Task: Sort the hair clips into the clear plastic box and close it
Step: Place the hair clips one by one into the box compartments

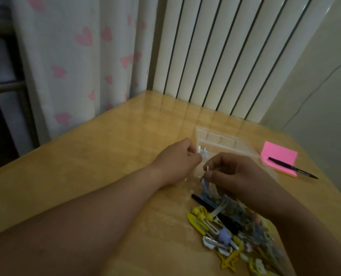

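- Left hand (177,162) pinches a pale clip (202,151) at the clear plastic box (219,139) — right hand (237,176) grips a blue clip (204,183).
- Hair clips (231,232) mostly heaped on the bench (125,156) (box open, looks nearly empty).

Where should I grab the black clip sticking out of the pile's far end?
Probably pinch the black clip by its left end, coming from the left: that end juts clear of the pile, while the rest runs under a blue clip.
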